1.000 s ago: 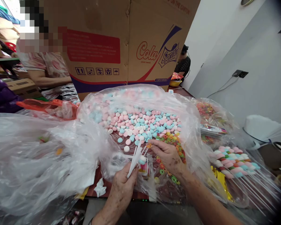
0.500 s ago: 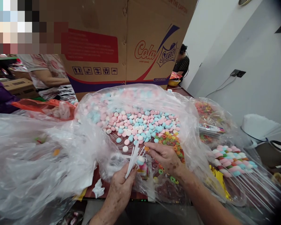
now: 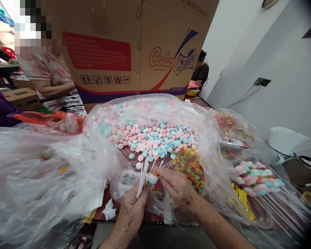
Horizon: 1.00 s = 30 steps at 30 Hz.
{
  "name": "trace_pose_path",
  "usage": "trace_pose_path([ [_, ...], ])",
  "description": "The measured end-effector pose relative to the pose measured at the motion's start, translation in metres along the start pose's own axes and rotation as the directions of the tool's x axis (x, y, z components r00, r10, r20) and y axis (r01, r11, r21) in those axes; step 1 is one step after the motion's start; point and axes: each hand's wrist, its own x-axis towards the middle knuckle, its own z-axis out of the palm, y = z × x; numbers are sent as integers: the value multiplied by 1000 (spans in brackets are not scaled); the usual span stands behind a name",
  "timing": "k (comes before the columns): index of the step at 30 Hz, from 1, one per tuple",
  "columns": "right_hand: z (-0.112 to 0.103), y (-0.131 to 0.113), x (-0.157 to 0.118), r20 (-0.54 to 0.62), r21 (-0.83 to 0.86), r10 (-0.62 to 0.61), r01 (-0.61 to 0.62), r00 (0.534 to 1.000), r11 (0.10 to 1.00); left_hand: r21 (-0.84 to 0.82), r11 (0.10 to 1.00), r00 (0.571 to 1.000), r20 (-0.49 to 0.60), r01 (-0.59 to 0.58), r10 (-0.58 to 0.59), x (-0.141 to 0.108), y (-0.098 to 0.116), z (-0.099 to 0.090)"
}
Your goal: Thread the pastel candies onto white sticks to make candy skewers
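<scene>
The left hand [image 3: 133, 200] grips white sticks [image 3: 143, 178], one bearing a marshmallow [image 3: 152, 179]. The right hand [image 3: 180, 190] pinches an orange ring [image 3: 154, 174] at its top. Loose marshmallows [image 3: 155, 138] lie farther off, gummy rings [image 3: 189, 166] near their right edge; skewers [image 3: 259, 178] rest right.

You are in what looks like a candy workshop: loose candies [image 3: 158, 138] lie before the big carton [image 3: 134, 74], candy skewers [image 3: 257, 178] to its right, and a co-worker [image 3: 48, 74] is at its left edge.
</scene>
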Motion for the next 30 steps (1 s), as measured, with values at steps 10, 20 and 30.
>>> trace_pose_path([
  [10, -21, 42, 73, 91, -754, 301, -132, 949, 643, -254, 967, 986, -149, 33, -73, 6, -18, 7],
  [20, -17, 38, 46, 178, -729, 359, -122, 916, 674, -346, 934, 980, -137, 89, -145, 7, -15, 9],
  [30, 6, 39, 44, 32, -550, 174, -128, 984, 826, -300, 953, 985, -147, 48, -96, 5, -14, 7],
])
